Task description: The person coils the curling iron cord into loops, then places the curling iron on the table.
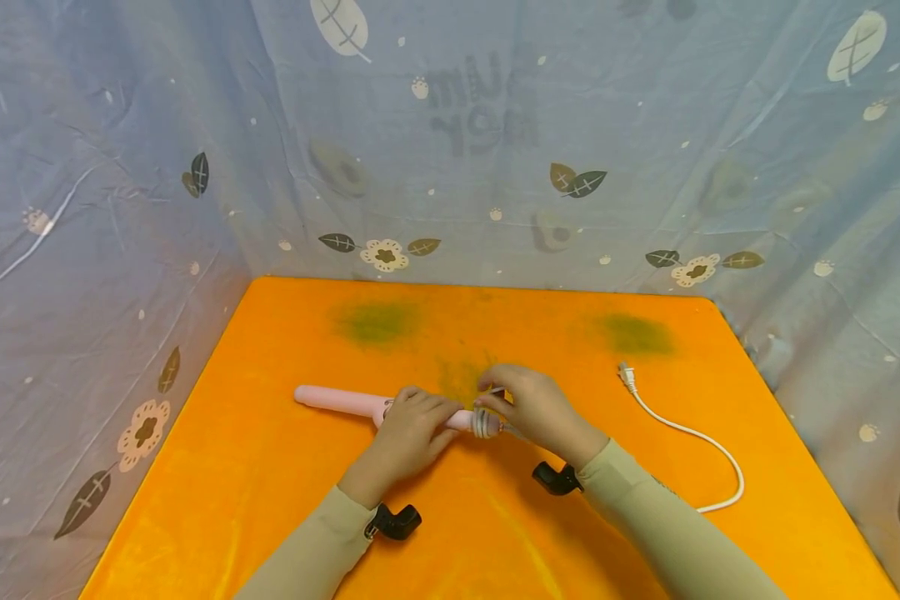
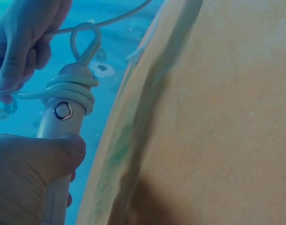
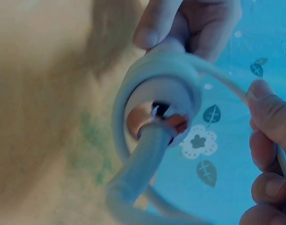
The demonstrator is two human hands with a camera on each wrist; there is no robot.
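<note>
On the orange counter (image 1: 270,467), close to its middle, a pink curling iron (image 1: 345,402) lies flat, and both hands meet at its handle end. The left hand (image 1: 408,433) grips the handle from above; its fingers (image 2: 35,164) are curled around the pale shaft, and the thumb sits just below a small round button (image 2: 63,111). Just past these fingers, toward the cord end, the white cord (image 1: 690,433) is wound in a few tight turns around the handle (image 2: 70,89). The barrel of the iron points away from the left fingers, to the person's left, and rests on the counter.

The right hand (image 1: 536,408) is just beside the left one, at the very end of the handle. Its fingers (image 3: 267,122) pinch the cord, and the right wrist view shows the cord running between thumb and fingers while one loop goes around the handle end (image 3: 157,93). From the right fingers the loose part of the cord goes out to the person's right in a wide curve on the counter, and it ends in a white plug (image 1: 627,377) that lies well apart from both hands.

Behind the counter and at both sides hangs a bluish cloth (image 1: 495,125) with printed leaves and flowers.
</note>
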